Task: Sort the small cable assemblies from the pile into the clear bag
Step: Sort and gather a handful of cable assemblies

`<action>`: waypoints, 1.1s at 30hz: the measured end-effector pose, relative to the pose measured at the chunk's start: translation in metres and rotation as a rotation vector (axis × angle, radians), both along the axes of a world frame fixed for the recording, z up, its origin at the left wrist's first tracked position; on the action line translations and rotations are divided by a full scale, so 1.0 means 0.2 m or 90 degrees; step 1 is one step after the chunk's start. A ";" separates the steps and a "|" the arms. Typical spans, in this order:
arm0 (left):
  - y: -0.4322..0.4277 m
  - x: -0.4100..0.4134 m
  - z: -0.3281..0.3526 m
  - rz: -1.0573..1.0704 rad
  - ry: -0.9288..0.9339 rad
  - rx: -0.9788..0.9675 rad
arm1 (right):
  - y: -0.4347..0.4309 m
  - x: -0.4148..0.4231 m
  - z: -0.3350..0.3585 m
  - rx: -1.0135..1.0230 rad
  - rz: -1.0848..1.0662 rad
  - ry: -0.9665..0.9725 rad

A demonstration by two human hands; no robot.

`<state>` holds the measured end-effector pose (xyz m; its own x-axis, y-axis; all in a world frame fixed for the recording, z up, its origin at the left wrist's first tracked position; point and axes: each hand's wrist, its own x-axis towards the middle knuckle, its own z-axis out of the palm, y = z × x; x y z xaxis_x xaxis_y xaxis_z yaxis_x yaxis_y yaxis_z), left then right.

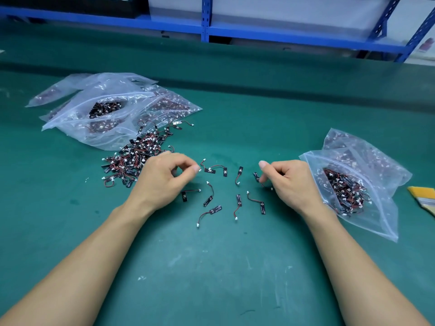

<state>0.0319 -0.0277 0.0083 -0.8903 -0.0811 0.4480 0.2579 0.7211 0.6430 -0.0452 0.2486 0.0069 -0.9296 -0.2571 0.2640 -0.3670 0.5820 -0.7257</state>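
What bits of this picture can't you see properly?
Head view:
- Left hand: motion blur; cannot tell if it pinches anything.
- Right hand: curled fingers hide whether it holds anything.
- Yellow thing: cut off by right edge.
- Left bags: crinkled plastic blurs contents.
- Loose assemblies: print too small.

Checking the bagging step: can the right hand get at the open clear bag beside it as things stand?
Probably yes. The right hand sits right next to the clear bag, whose mouth gapes open towards it, and nothing lies between them.
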 end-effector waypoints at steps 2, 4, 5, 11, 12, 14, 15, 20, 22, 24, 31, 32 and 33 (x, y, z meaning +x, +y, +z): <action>-0.04 -0.02 -0.02 0.031 -0.044 0.043 | 0.00 -0.02 -0.01 -0.033 -0.020 -0.017; -0.07 -0.04 -0.05 0.038 -0.091 0.052 | 0.01 -0.03 -0.02 -0.073 -0.036 -0.038; -0.09 -0.05 -0.05 0.039 -0.103 0.043 | 0.01 -0.03 -0.02 -0.092 -0.042 -0.047; -0.16 -0.08 -0.07 0.078 -0.119 -0.076 | 0.02 -0.06 -0.04 -0.129 -0.075 -0.071; -0.17 -0.08 -0.07 0.082 -0.120 -0.091 | 0.02 -0.06 -0.05 -0.129 -0.077 -0.070; -0.17 -0.08 -0.07 0.075 -0.112 -0.100 | 0.02 -0.07 -0.06 -0.115 -0.077 -0.060; -0.16 -0.07 -0.07 0.065 -0.099 -0.102 | 0.02 -0.07 -0.06 -0.102 -0.078 -0.058; -0.12 -0.05 -0.05 0.001 -0.041 -0.093 | 0.03 -0.08 -0.08 0.009 -0.075 -0.050; -0.12 -0.05 -0.05 -0.016 -0.054 -0.089 | 0.02 -0.08 -0.08 0.052 -0.074 -0.047; -0.11 -0.05 -0.06 -0.022 -0.078 -0.070 | 0.02 -0.07 -0.07 0.091 -0.072 -0.046; -0.11 -0.06 -0.07 -0.015 -0.118 -0.052 | 0.02 -0.05 -0.06 0.096 -0.056 -0.060; -0.11 -0.06 -0.07 -0.013 -0.120 -0.051 | 0.02 -0.05 -0.05 0.092 -0.055 -0.064; -0.11 -0.06 -0.07 -0.012 -0.122 -0.050 | 0.02 -0.05 -0.05 0.087 -0.055 -0.068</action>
